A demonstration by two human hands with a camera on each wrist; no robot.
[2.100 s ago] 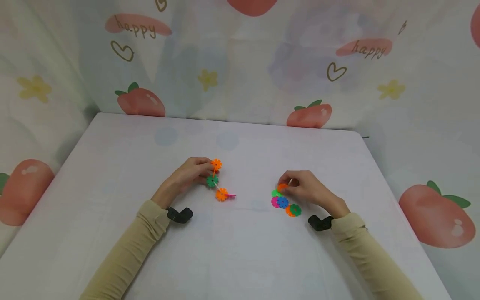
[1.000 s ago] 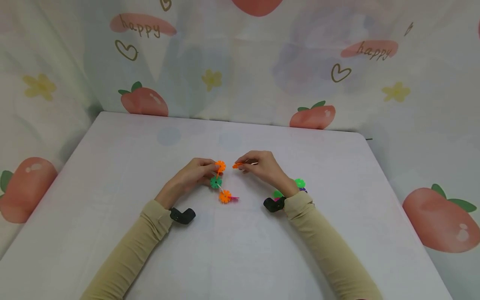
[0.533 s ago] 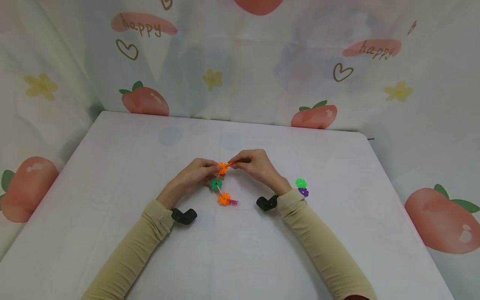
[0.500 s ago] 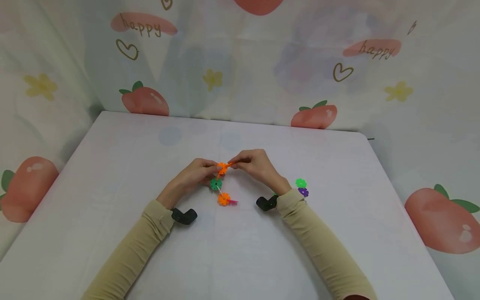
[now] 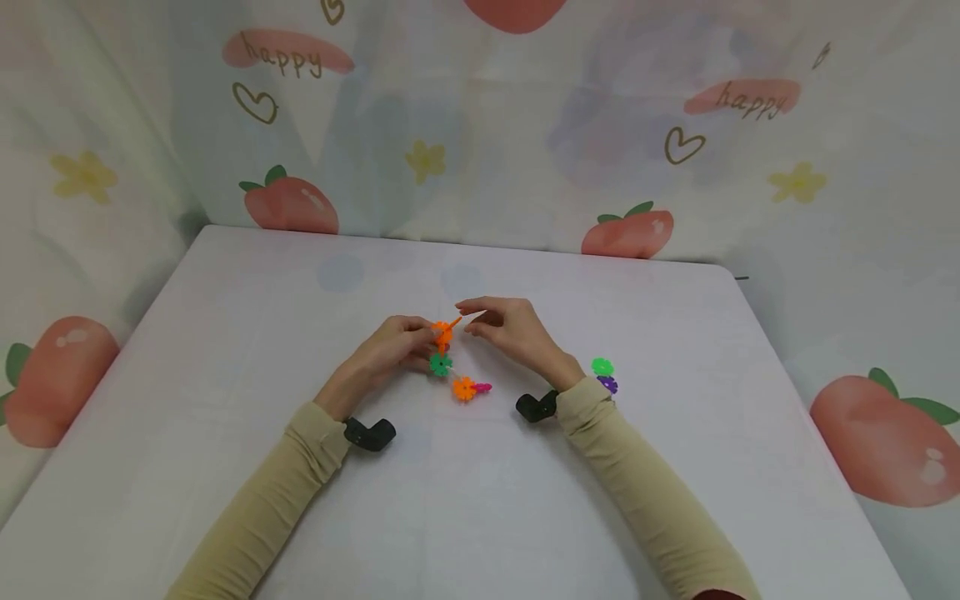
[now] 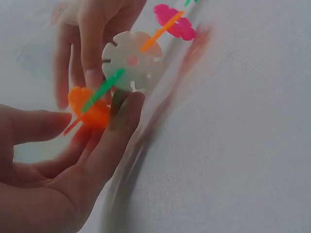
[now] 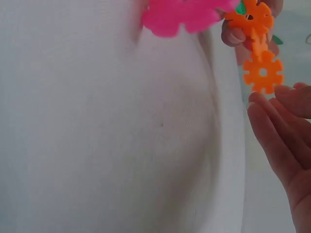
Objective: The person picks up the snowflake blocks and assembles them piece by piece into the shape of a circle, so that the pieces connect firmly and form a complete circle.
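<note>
My left hand [image 5: 378, 354] pinches a chain of interlocking plastic snowflake discs near its upper end. In the head view, an orange disc [image 5: 444, 336] stands at the fingertips, followed by a green disc [image 5: 440, 364], another orange disc [image 5: 464, 389] and a pink disc [image 5: 483, 387]. A white disc [image 6: 114, 56] shows within the chain in the left wrist view. At the near end, the right wrist view has an orange end disc [image 7: 272, 73] slotted onto the chain. Close beside it is my right hand [image 5: 513, 329], thumb and fingers apart, holding nothing.
A light green disc [image 5: 602, 367] and a purple disc [image 5: 607, 384] lie on the white table [image 5: 465, 508], right of my right wrist. That sleeve [image 5: 637, 458] covers the area where other loose discs lay. A patterned cloth [image 5: 510, 167] hangs behind the table.
My right hand carried an orange disc from the loose pile to the chain's upper end, then let go of it. The chain's lower end has swung slightly right; my left hand keeps hold.
</note>
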